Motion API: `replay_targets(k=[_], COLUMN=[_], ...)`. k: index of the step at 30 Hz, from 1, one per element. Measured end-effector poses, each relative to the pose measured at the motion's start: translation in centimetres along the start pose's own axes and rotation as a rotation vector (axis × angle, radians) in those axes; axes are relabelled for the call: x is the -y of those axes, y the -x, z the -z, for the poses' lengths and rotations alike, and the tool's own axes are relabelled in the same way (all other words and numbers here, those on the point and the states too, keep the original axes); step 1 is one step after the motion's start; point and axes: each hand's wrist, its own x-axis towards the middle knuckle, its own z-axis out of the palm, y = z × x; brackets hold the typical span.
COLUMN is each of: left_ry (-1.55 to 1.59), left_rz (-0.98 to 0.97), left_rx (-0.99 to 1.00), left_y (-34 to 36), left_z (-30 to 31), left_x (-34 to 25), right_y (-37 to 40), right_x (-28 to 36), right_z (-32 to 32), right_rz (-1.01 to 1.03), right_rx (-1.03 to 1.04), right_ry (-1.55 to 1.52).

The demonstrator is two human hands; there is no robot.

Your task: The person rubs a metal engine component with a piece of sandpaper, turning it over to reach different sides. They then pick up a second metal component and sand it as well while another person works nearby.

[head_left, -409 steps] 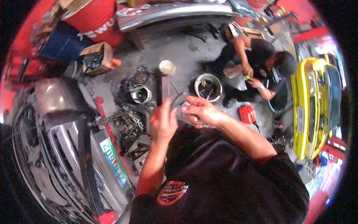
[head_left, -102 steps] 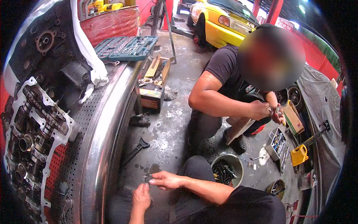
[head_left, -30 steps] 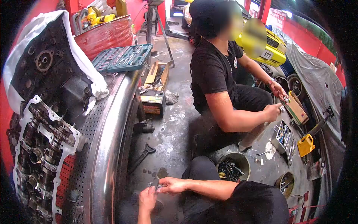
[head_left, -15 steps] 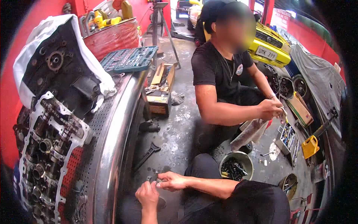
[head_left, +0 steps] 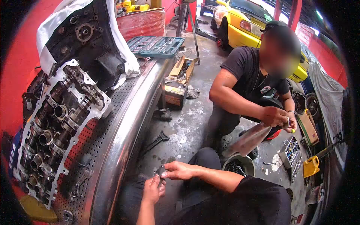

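Low in the view, my left hand [head_left: 153, 189] and my right hand [head_left: 180, 171] meet in front of my dark trousers. Between their fingers is a small dark metal part [head_left: 161, 171]; its exact kind is too small to make out. Both hands are closed on it, the right fingers from the right side and the left from below. Left of my hands, a cylinder head [head_left: 56, 129] with camshafts lies on the perforated metal bench [head_left: 123, 127]. Behind it stands a dark engine block [head_left: 84, 41], partly wrapped in white cloth [head_left: 127, 48].
A co-worker [head_left: 255, 82] crouches opposite, holding a cloth [head_left: 249, 140] and a small item. Beside them stand a bucket of parts [head_left: 247, 161] and a tool tray [head_left: 291, 152]. A socket set [head_left: 157, 47] lies on the bench, and a black tool [head_left: 154, 144] on the floor.
The view has swung left, so the bench and cylinder head appear farther right. The small part has turned in my fingers. The co-worker's hands and cloth have shifted.
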Motion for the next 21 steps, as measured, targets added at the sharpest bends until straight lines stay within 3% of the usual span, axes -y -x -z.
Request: replay_targets(k=[1, 2, 5, 9, 15, 16, 19, 21], left_ry=[-0.110, -0.624, -1.058, -0.990, 0.251, 0.307, -0.042, -0.684], left_rz=[-0.055, -0.358, -0.779, -0.598, 0.166, 0.178, -0.038, -0.535], left_rx=[-0.070, -0.258, -0.503, -0.357, 0.288, 0.251, 0.063, -0.252], left_y=[-0.3, -0.9, -0.7, -0.8, -0.6, -0.1, 0.0, -0.6], left_z=[0.0, -0.1, -1.0, -1.1, 1.1, 0.6, 0.3, -0.1], left_x=[0.5, 0.8, -0.9, -0.9, -0.8, -1.3, -0.6, -1.0], right_y=[0.3, 0.4, 0.6, 0.8, 0.7, 0.5, 0.2, 0.4], right_x=[0.3, 0.6, 1.0, 1.1, 0.4, 0.3, -0.5, -0.1], right_z=[0.1, 0.1, -0.3, -0.3, 0.4, 0.1, 0.2, 0.0], right_rz=[-0.051, -0.103, -0.031, 0.001, -0.064, -0.028, -0.031, -0.077], right_rx=[-0.038, -0.073, -0.104, -0.115, 0.008, 0.025, -0.006, -0.058], right_ry=[-0.010, -0.019, -0.027, -0.039, -0.044, -0.082, -0.088, -0.101])
